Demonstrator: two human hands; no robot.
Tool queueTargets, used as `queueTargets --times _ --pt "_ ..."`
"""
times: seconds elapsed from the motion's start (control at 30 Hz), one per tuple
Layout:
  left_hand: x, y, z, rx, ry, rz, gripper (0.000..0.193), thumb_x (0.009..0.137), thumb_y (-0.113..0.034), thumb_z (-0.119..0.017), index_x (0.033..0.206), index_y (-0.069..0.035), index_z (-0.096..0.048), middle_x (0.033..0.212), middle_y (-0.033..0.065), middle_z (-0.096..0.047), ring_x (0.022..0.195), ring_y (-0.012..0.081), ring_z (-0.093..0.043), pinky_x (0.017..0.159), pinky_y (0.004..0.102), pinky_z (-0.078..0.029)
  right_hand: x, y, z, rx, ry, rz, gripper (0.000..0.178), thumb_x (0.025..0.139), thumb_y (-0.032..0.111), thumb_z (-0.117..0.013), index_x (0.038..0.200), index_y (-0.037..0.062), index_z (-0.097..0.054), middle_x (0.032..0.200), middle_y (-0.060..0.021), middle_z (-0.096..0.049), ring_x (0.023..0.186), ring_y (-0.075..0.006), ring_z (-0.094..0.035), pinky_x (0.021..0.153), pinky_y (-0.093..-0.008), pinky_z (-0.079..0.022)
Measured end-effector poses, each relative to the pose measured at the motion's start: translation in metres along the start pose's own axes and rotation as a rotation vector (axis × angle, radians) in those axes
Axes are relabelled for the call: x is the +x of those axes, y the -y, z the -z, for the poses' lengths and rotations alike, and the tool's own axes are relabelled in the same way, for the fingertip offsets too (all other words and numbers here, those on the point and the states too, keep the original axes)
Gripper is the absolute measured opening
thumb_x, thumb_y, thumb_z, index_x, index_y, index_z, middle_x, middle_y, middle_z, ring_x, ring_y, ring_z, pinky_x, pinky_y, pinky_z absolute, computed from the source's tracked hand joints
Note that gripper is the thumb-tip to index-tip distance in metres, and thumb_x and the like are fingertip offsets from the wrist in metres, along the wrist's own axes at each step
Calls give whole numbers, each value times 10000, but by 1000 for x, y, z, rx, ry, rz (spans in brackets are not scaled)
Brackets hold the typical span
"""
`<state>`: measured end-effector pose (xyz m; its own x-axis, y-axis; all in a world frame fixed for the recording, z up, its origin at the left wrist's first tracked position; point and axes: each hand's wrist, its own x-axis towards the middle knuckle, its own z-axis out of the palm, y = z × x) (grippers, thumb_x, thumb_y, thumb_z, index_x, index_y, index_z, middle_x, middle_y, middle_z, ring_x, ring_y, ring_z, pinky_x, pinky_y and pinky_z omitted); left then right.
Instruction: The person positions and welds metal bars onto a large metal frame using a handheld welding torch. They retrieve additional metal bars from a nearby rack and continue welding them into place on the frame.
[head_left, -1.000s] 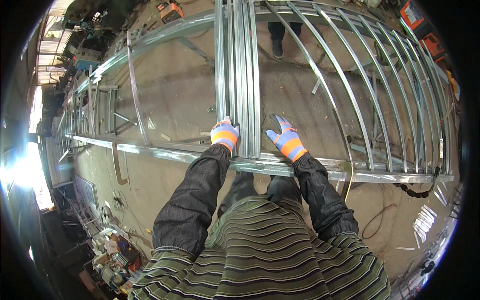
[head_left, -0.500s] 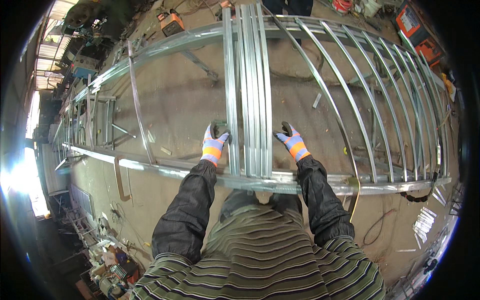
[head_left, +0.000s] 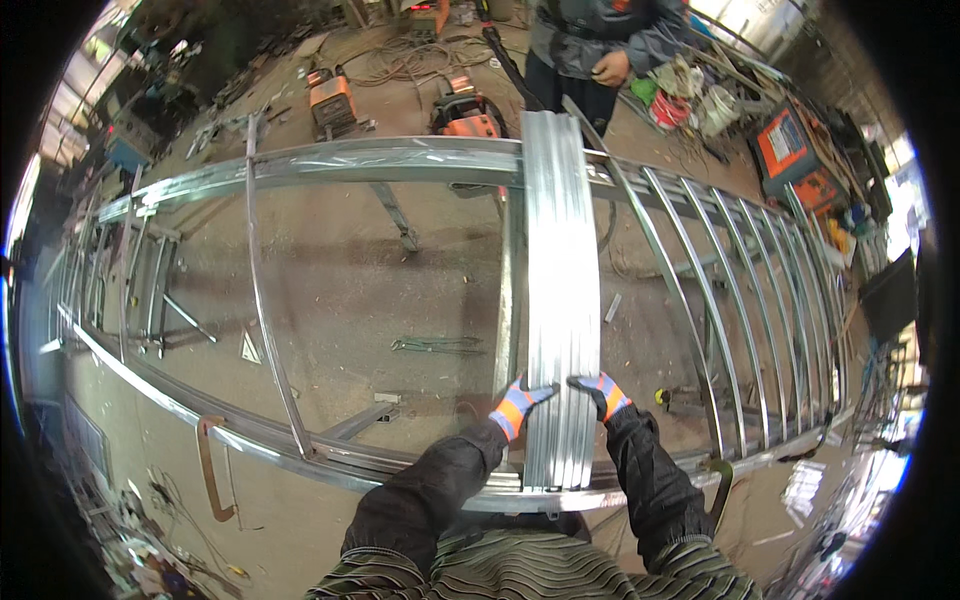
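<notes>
A bundle of long silvery metal channel strips lies across a big steel frame, running from the near rail to the far rail. My left hand, in a purple and orange glove, presses against the bundle's left side near its close end. My right hand, gloved the same way, clasps the bundle's right side opposite it. Both hands squeeze the strips together just above the near rail.
Curved steel bars fill the frame's right part. Another person stands beyond the far rail. Orange machines and cables lie on the dirt floor behind. A clamp grips the near rail at left, another at right.
My hands have moved closer together onto the sides of the strip bundle. The view has tipped up, showing the far rail and the other person.
</notes>
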<state>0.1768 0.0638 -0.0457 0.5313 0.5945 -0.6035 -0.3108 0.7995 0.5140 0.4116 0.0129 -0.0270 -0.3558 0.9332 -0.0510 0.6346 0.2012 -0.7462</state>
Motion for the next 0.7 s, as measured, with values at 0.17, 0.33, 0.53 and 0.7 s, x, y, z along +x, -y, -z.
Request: queueTargets --times 0.17,0.33,0.53,0.7 --pt "-8 2 -17 83 -3 -100 584 758 -92 -888 1264 16 -619 1134 113 -727 1002 179 -679 873 333 -557 2 27 18 620 -55 -468 194 908 126 -671 994 -38 -726 921 -73 -748 912 -154 -706 836 -312 -555" --pt "-35 -32 -49 89 72 -161 552 771 -81 -868 1256 21 -625 1091 115 -727 1016 189 -671 896 327 -545 14 95 51 980 -274 -690 215 897 74 -644 1065 -50 -695 946 -101 -736 840 -195 -703 781 -330 -559" --pt "-96 -73 -75 1 18 -87 481 795 -19 -836 1227 34 -632 1094 141 -729 960 213 -698 859 346 -567 14 145 69 967 -210 -543 234 928 109 -602 1077 -48 -691 942 -107 -734 837 -194 -702 746 -310 -552" --pt "-144 -64 -65 -20 -33 -233 487 795 16 -818 1242 33 -628 1107 135 -728 967 213 -697 868 347 -563 7 175 55 968 -103 -381 219 932 162 -596 1001 -19 -700 881 -80 -727 792 -182 -690 695 -300 -524"
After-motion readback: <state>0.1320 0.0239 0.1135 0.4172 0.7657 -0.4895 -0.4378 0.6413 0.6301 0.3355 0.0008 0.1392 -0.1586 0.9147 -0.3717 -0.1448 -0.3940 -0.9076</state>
